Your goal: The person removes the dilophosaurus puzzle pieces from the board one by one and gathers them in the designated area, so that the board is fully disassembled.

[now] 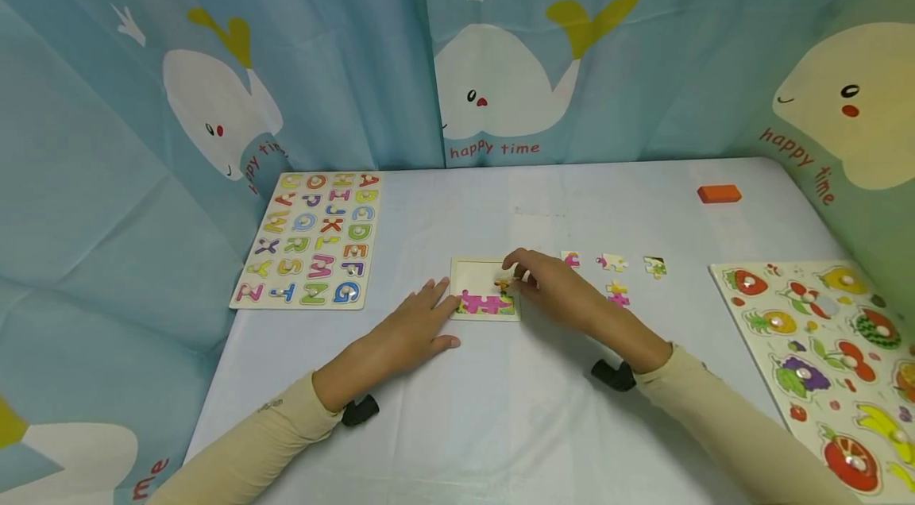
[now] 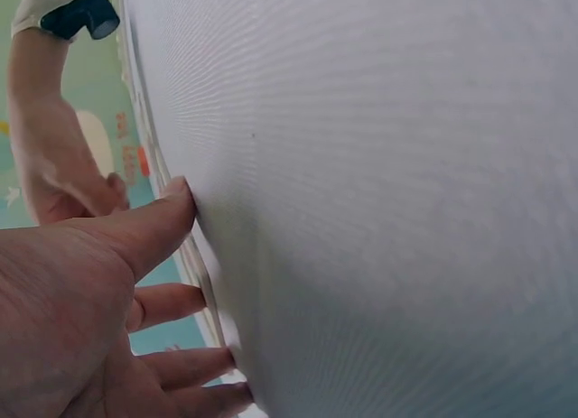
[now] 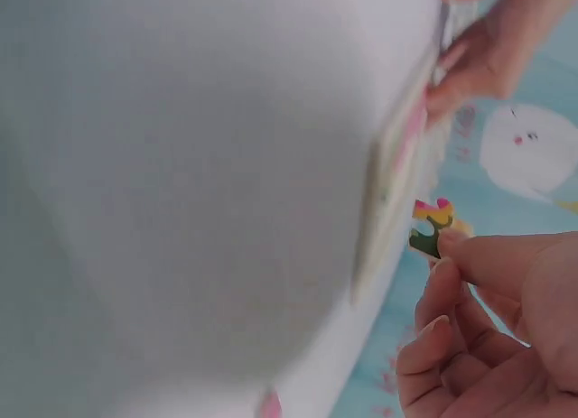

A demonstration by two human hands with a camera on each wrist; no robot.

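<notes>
A small wooden jigsaw tray (image 1: 473, 275) lies in the middle of the table, with pink and green pieces fitted along its near side. My right hand (image 1: 559, 292) is over the tray's right side, pinching a jigsaw piece (image 3: 432, 228) between thumb and index finger. That piece shows yellow, green and pink in the right wrist view and is held above the tray. My left hand (image 1: 409, 330) rests at the tray's left edge, its fingers spread and fairly straight. Several loose jigsaw pieces (image 1: 612, 262) lie to the right, partly behind my right hand.
An alphabet board (image 1: 306, 239) lies at the back left of the white table (image 1: 457, 425). A fruit peg board (image 1: 811, 330) is at the right, and an orange block (image 1: 719, 194) sits at the back right. A whale-print curtain (image 1: 343, 52) hangs behind the table.
</notes>
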